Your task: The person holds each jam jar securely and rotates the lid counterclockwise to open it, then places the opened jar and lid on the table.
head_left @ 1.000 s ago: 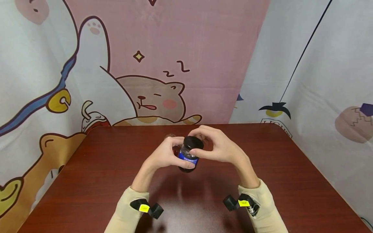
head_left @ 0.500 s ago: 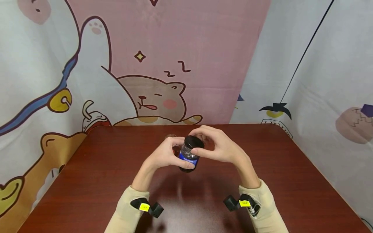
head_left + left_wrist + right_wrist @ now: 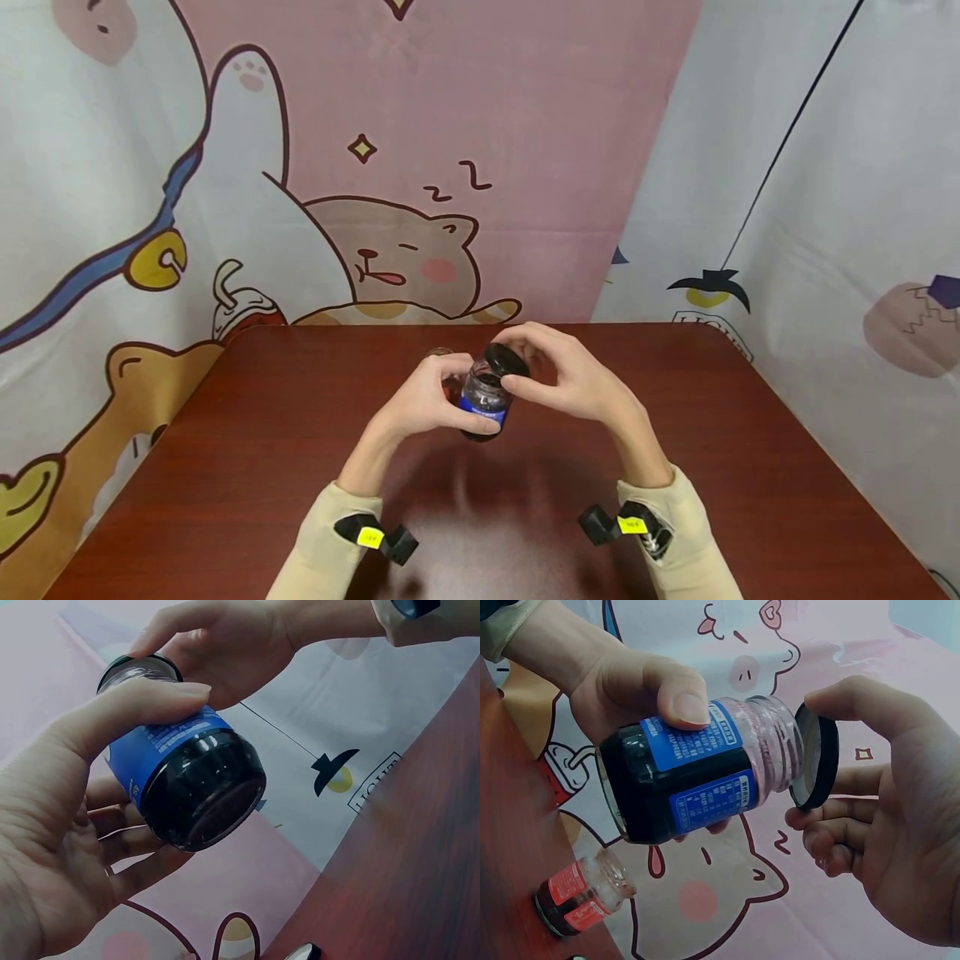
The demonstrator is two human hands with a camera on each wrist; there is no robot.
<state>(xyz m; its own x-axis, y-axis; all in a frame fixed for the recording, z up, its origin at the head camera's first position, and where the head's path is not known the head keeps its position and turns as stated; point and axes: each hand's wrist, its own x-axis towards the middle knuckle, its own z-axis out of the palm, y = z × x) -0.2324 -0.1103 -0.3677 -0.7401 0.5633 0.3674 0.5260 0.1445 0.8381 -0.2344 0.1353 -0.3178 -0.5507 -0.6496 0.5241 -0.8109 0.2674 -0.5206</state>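
Observation:
My left hand (image 3: 426, 395) grips a glass jar (image 3: 682, 772) with a blue label and dark contents, its thumb across the label. The jar is held tilted above the table, its threaded mouth toward my right hand (image 3: 562, 367). A black screw lid (image 3: 817, 757) is pinched between the thumb and fingers of my right hand, tipped at the jar's mouth with its pale inside facing the threads. In the left wrist view the jar's dark base (image 3: 210, 791) faces the camera, and the right fingers reach the lid behind it.
A second glass jar (image 3: 581, 892) with a red label and dark contents stands uncapped on the reddish-brown table (image 3: 300, 450), mostly hidden behind my left hand in the head view. A printed cloth backdrop (image 3: 525, 167) hangs behind the table.
The lid has come off the jar's mouth, lifted and tilted up and to the right by my right hand. The left hand holds the jar almost in place.

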